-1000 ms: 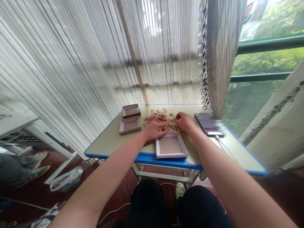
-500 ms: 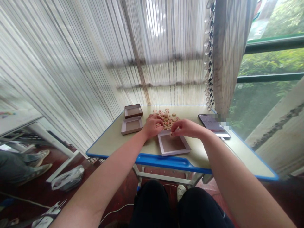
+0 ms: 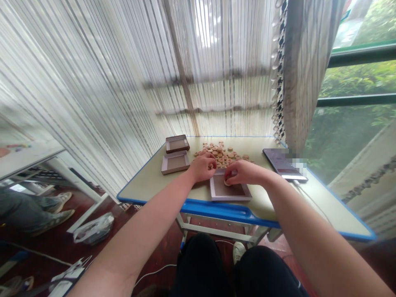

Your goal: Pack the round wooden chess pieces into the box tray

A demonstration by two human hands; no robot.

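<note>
While R hand [image 3: 242, 172] fingers pinch a disc [image 3: 227, 182], w/ tray [image 3: 232, 198] just below them, best lower it flat; L hand [image 3: 202, 167] fingers curl beside pile [image 3: 220, 154], can't tell if gripping.

The right hand [image 3: 243, 172] covers part of the disc [image 3: 227, 183] in its fingers and of the box [image 3: 232, 198] beneath. Beyond the left hand [image 3: 201, 167], markings on the pieces [image 3: 220, 150] are too small to read; whether it grips any is unclear. Right of the right hand, pixelation masks part of the phone [image 3: 275, 159]. Far left of the left hand, another person's legs [image 3: 23, 210] are cut off.
</note>
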